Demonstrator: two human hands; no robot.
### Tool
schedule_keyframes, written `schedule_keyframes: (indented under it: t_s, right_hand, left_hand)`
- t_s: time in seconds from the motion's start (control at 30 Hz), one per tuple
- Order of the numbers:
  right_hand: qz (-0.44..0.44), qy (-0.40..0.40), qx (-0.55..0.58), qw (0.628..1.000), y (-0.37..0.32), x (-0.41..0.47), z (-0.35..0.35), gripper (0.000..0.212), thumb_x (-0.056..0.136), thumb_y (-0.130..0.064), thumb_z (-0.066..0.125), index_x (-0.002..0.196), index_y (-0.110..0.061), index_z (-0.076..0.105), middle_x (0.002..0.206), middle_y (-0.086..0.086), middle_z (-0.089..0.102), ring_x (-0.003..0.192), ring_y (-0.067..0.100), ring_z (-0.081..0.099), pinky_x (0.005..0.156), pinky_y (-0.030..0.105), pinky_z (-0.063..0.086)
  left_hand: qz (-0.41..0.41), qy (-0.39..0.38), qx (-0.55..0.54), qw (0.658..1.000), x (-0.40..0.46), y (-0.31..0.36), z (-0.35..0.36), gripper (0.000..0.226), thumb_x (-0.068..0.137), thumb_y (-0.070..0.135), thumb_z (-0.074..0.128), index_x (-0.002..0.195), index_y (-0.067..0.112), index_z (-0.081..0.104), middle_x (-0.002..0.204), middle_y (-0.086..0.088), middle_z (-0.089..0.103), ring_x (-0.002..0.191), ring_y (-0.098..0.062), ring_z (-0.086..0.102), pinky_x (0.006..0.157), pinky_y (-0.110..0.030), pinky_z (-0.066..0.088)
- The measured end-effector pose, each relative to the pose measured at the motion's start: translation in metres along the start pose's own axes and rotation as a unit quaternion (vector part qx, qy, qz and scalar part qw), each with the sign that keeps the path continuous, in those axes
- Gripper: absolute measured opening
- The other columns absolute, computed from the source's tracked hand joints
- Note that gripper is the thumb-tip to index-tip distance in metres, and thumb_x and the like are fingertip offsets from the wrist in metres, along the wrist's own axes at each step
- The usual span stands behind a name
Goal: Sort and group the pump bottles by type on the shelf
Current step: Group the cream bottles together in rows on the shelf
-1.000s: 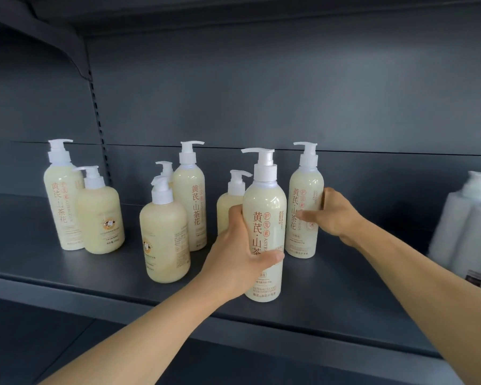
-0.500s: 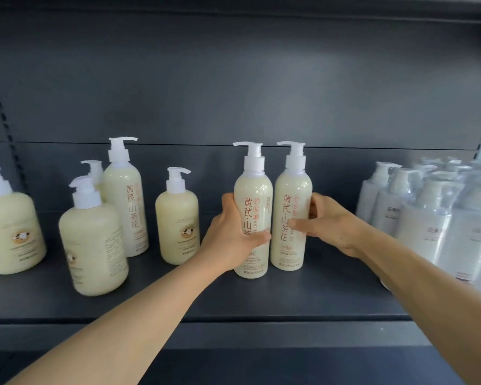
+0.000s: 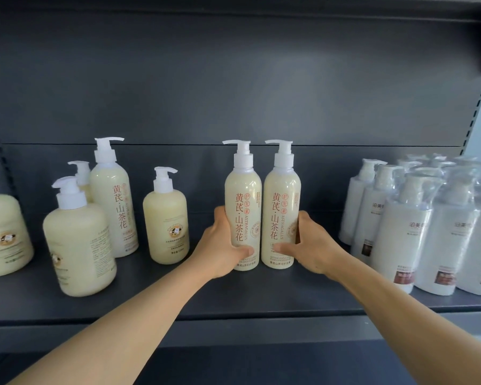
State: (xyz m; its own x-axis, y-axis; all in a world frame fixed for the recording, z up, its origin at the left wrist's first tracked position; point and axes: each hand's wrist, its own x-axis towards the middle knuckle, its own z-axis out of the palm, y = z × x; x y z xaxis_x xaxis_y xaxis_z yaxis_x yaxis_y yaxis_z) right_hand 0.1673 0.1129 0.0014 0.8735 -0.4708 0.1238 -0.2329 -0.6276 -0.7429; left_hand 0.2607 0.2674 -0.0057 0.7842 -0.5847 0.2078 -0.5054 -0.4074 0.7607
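Note:
Two tall cream pump bottles with red lettering stand side by side, touching, at the middle of the shelf. My left hand [image 3: 223, 245] grips the left tall bottle [image 3: 242, 201] low down, thumb across its front. My right hand [image 3: 308, 247] grips the right tall bottle [image 3: 282, 201] the same way. A third tall bottle [image 3: 114, 204] stands upright further left. Squat cream cow-logo bottles stand around it: one [image 3: 165, 218] to its right, one [image 3: 78, 240] in front, one [image 3: 3, 234] at the left edge, and one [image 3: 81, 173] half hidden behind.
A block of several white pump bottles [image 3: 428, 234], some in clear wrap, fills the shelf's right end. The dark shelf [image 3: 233, 295] has bare floor in front of the tall pair. An upper shelf hangs overhead.
My left hand has carried its tall bottle back and right until it stands against the other tall one. The view has swung right, bringing the white bottles into sight.

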Motion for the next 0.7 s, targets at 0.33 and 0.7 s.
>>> schedule_keyframes:
  t_s: [0.33, 0.7]
  right_hand:
    - [-0.006, 0.016, 0.011, 1.000, 0.0022, 0.0018, 0.0052, 0.060, 0.085, -0.015, 0.067, 0.133, -0.013, 0.032, 0.130, 0.000, 0.053, 0.117, 0.017, 0.052, 0.083, 0.022, 0.042]
    - [0.005, 0.006, 0.014, 1.000, 0.0013, 0.0015, 0.0027, 0.056, 0.086, -0.013, 0.065, 0.131, -0.011, 0.032, 0.130, 0.001, 0.052, 0.119, 0.019, 0.052, 0.085, 0.024, 0.044]
  left_hand:
    - [-0.005, -0.003, 0.003, 1.000, 0.0076, 0.0026, 0.0055, 0.072, 0.082, 0.011, 0.070, 0.135, 0.019, 0.022, 0.138, 0.001, 0.047, 0.127, -0.019, 0.047, 0.098, -0.035, 0.043]
    - [-0.013, -0.005, 0.002, 1.000, 0.0054, 0.0062, 0.0075, 0.071, 0.082, 0.011, 0.069, 0.135, 0.020, 0.022, 0.139, 0.000, 0.046, 0.128, -0.020, 0.047, 0.100, -0.037, 0.043]
